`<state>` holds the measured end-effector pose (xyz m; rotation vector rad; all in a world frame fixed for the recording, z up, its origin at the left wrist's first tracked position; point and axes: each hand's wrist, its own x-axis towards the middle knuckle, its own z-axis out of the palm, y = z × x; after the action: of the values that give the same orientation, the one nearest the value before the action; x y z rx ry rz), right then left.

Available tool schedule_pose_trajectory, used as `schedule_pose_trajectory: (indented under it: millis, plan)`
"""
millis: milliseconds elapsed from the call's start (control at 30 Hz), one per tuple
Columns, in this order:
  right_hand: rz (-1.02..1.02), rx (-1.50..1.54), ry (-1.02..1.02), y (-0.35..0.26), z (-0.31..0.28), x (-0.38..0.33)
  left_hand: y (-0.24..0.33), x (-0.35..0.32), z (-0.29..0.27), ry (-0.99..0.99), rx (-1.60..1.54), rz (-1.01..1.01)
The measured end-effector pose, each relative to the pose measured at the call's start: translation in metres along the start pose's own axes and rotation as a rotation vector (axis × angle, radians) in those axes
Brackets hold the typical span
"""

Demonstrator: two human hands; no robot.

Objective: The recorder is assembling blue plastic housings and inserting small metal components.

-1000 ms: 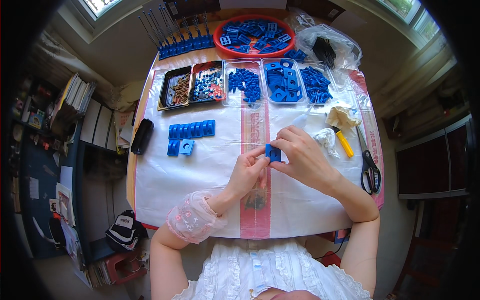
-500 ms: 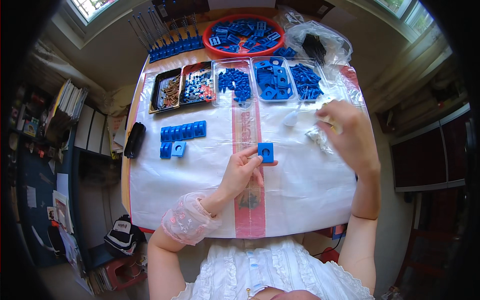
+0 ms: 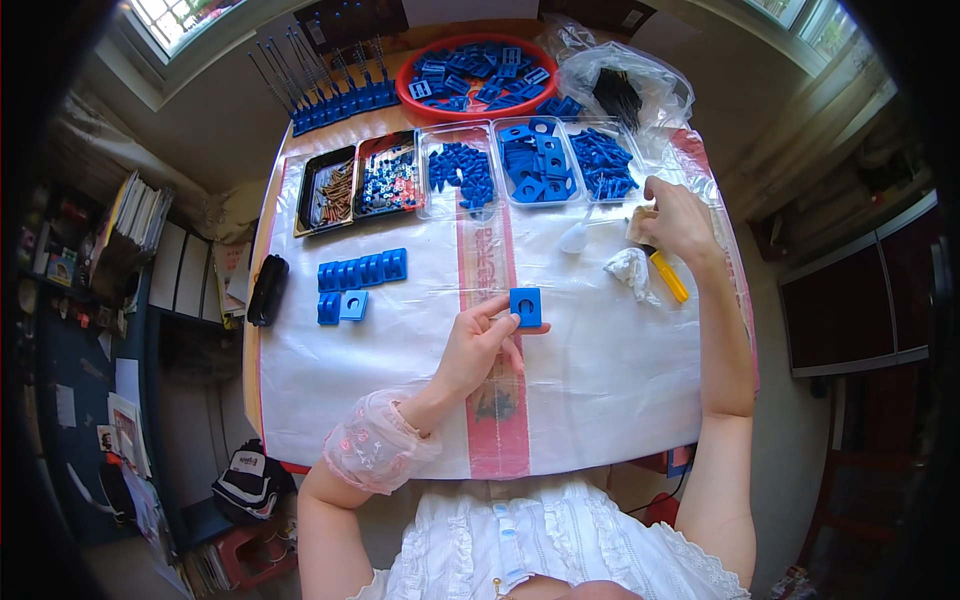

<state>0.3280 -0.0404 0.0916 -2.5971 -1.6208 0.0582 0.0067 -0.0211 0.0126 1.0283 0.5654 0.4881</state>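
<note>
Left fingers (image 3: pixel 491 307) pinch blue plate (image 3: pixel 526 308) over open sheet (image 3: pixel 600 385); right fingers (image 3: pixel 657 187) near cloth (image 3: pixel 635 226), grip unclear

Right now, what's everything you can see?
Holed piece: one, blue, held mid-table
Small pieces: several, blue, table's left
Rod stands: several, blue, far-left corner
Trays: two, black, before rod stands
Boxes: three, clear, right of trays
Basin: one, red, far middle
Loose parts: countless, mostly blue, inside those
Bag: one, clear, beside basin
Case: one, black, left edge
Bulb: one, white, right-centre
Tissue: one, white, near bulb
Handle: one, yellow, beside tissue
Cloth: one, beige, above tissue
Table cover: one, white-and-red, beneath
Backpack: one, black-and-white, lower left
Windows: two, bright, far corners
Left hand: one, holding holed piece
Right hand: one, near cloth
</note>
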Motion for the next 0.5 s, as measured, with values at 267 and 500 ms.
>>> schedule_pose_trajectory:
  millis: [267,500]
  plan:
    - [0.004,0.086,-0.092,0.003,-0.009,-0.003,-0.002,0.001,-0.002,0.000,0.020,0.007]
    - [-0.208,0.131,0.081,0.014,0.025,-0.017,-0.001,0.001,-0.002,-0.001,0.020,-0.014]
